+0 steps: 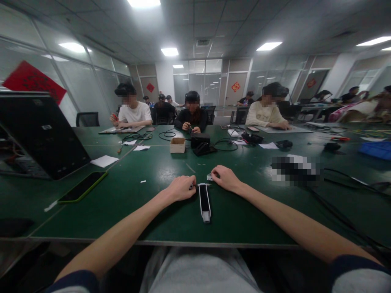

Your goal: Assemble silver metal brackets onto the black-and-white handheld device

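Over on the far left, a black laptop [45, 134] stands open on the green-topped desk [165, 219], with a slim phone in a lime-green case [82, 186] lying flat beside it and a loose sheet of white paper [104, 161] just past that. Up the desk sits a small open cardboard box [177, 145], well apart from the hands. Now, look at this: the left grip [181, 189] is pressed together, fingers curled, pinching a small dark piece [191, 186] at the tips, too small to make out from here. Right beside those fingers lies a long black-and-white bar-shaped device [204, 202], its long axis pointing away from the person with a slight tilt, and its far end sits between the hands, a touch nearer the left grip. Just past it comes the right grip [224, 179], fingers loose and not closed, their tips at a small silver-white block [209, 177]. The bar's near end stops short of the desk's front edge, with open green surface on both sides. Further right sit a pixelated blurred patch [296, 171], trailing black cables [345, 211] and a blue plastic tray [375, 149].
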`<action>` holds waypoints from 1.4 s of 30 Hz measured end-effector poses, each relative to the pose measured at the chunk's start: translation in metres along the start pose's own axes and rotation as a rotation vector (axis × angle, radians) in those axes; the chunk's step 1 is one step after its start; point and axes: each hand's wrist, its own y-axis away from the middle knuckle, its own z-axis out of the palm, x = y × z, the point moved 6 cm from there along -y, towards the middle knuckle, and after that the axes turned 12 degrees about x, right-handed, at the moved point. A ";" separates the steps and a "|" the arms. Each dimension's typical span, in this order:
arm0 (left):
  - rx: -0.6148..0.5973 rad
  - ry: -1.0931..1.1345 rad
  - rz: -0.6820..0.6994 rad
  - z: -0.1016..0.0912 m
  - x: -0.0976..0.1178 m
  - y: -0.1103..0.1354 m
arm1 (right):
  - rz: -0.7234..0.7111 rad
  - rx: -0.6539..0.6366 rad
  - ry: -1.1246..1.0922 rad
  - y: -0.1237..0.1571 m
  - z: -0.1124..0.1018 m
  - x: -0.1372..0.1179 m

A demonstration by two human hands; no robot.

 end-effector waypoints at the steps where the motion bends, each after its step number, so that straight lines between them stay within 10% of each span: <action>1: 0.002 0.003 0.002 0.000 0.000 0.000 | -0.011 0.038 -0.006 -0.001 -0.005 0.001; 17: -0.021 0.013 -0.016 0.000 0.002 0.001 | -0.275 -0.264 -0.294 0.020 -0.013 -0.016; 42: 0.004 0.022 -0.005 0.004 0.002 0.000 | -0.308 -0.239 -0.248 0.021 -0.013 -0.022</action>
